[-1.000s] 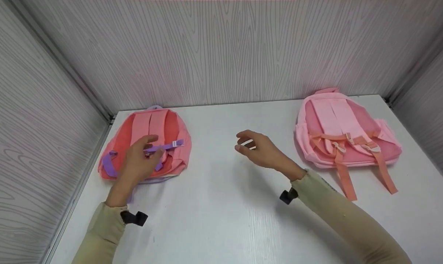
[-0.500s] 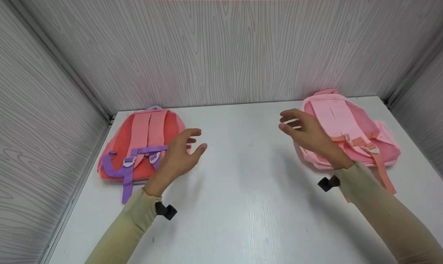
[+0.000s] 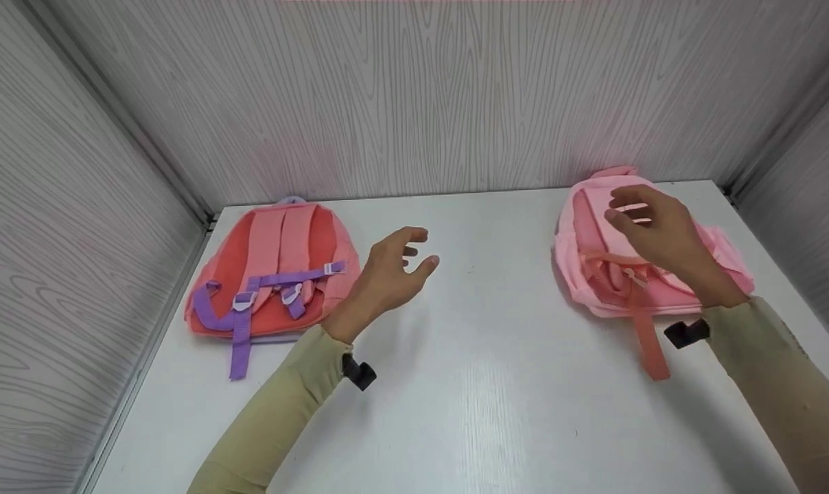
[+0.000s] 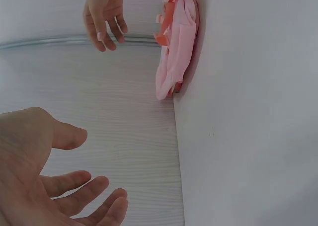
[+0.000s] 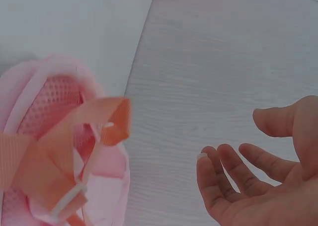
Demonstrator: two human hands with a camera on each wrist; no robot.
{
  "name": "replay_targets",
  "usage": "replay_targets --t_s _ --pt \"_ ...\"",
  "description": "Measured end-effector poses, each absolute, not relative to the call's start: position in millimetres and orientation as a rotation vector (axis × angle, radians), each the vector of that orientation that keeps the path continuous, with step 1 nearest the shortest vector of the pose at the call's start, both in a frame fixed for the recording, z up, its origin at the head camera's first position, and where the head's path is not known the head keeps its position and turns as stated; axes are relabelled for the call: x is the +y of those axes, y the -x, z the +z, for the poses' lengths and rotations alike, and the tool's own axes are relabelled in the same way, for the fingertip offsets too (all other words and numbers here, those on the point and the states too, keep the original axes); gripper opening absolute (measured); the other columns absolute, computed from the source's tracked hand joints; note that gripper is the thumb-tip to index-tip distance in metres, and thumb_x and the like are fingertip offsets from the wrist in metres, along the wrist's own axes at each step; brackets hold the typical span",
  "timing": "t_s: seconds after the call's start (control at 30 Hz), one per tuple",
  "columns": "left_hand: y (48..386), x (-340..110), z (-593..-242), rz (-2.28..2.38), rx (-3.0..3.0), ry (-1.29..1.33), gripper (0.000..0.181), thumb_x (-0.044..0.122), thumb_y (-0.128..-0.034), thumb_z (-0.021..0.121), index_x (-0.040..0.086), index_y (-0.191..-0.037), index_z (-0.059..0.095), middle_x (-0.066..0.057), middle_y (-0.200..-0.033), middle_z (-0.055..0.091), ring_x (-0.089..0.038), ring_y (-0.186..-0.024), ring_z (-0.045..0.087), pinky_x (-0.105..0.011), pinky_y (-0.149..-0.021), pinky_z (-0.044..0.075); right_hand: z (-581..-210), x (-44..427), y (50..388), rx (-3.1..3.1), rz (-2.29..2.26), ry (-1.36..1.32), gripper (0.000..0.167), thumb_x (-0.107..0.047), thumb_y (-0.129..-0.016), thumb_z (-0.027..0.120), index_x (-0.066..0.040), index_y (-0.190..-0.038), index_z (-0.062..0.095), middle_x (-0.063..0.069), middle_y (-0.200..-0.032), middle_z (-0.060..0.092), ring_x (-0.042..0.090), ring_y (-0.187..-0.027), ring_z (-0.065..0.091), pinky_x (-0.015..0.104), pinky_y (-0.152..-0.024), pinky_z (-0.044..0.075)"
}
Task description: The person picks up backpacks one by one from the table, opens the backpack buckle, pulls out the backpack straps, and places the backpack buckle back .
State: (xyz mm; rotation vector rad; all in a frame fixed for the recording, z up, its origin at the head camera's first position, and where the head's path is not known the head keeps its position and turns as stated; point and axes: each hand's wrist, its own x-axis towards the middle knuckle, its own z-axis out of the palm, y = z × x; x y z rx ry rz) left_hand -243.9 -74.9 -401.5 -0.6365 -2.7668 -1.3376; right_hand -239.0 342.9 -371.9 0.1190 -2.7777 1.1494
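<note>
My left hand (image 3: 392, 271) hovers over the table just right of a coral backpack (image 3: 263, 240) with purple straps, its fingers relaxed and holding nothing. In the head view my right hand (image 3: 661, 230) is above a light pink backpack (image 3: 582, 285) with orange straps, covering part of its front. The right wrist view shows a gap between that hand's loosely bent fingers and the orange strap (image 5: 102, 109). Both backpacks lie with their shoulder straps facing up. A purple strap end (image 3: 240, 353) hangs onto the table, as does an orange strap end (image 3: 651, 343).
The white table (image 3: 483, 384) is enclosed by a wood-grain back wall (image 3: 414, 96) and side walls. Both backpacks lie near its back edge, one at the left and one at the right. A small black camera mount sits on each wrist.
Both hands have moved to the right. The left hand has left the space above the coral backpack, and the right hand has come from mid-table to above the light pink one.
</note>
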Motion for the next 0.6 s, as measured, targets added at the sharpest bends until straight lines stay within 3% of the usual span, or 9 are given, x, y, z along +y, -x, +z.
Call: replay_targets --t_s 0.1,0.2,0.4,0.47,0.5,0.6 --pt "248 -61 -405 -1.332 -2.787 0.666 0.049 0.027 -0.1054 0.067 0.006 -0.148 0.056 -0.013 -0.148 0.061 -0.032 -0.130 0.064 -0.045 -0.108 0.054 -376 360 238 -2.763 1.119 -0.088 0.052 -0.038 -0.109 0.061 -0.007 -0.149 0.055 0.022 -0.148 0.059 0.045 -0.132 0.059 0.038 -0.107 0.054" --pt "251 -47 -412 -1.344 -2.803 0.698 0.049 0.027 -0.1058 0.067 0.006 -0.149 0.056 -0.013 -0.149 0.060 -0.032 -0.130 0.064 -0.046 -0.106 0.055 -381 374 238 -2.755 1.082 -0.068 0.052 -0.037 -0.109 0.060 -0.005 -0.149 0.055 0.024 -0.145 0.059 0.047 -0.130 0.059 0.016 -0.092 0.046" --pt "255 -18 -427 -1.398 -2.823 0.729 0.049 0.028 -0.1064 0.065 0.007 -0.150 0.055 -0.012 -0.149 0.060 -0.030 -0.130 0.064 -0.043 -0.105 0.056 -388 394 236 -2.792 1.060 0.002 0.056 -0.041 -0.110 0.056 -0.004 -0.152 0.052 0.027 -0.146 0.057 0.050 -0.131 0.056 0.015 -0.088 0.046" --pt "256 -7 -432 -1.413 -2.828 0.730 0.049 0.028 -0.1065 0.065 0.008 -0.150 0.055 -0.012 -0.149 0.060 -0.030 -0.130 0.064 -0.041 -0.105 0.055 -389 402 237 -2.794 1.058 0.020 0.057 -0.041 -0.110 0.055 -0.003 -0.152 0.051 0.027 -0.146 0.056 0.050 -0.130 0.056 0.008 -0.083 0.044" --pt "256 -2 -435 -1.423 -2.825 0.735 0.049 0.028 -0.1065 0.065 0.007 -0.149 0.055 -0.012 -0.149 0.060 -0.031 -0.130 0.064 -0.041 -0.105 0.055 -390 406 237 -2.794 1.054 0.033 0.057 -0.041 -0.110 0.054 -0.003 -0.152 0.051 0.027 -0.146 0.056 0.050 -0.129 0.056 0.003 -0.077 0.037" --pt "256 13 -445 -1.445 -2.829 0.740 0.048 0.028 -0.1064 0.065 0.008 -0.149 0.056 -0.012 -0.148 0.060 -0.032 -0.130 0.064 -0.040 -0.106 0.054 -395 418 238 -2.790 1.063 0.072 0.058 -0.041 -0.110 0.054 -0.002 -0.153 0.049 0.029 -0.147 0.054 0.051 -0.128 0.055 0.000 -0.072 0.037"
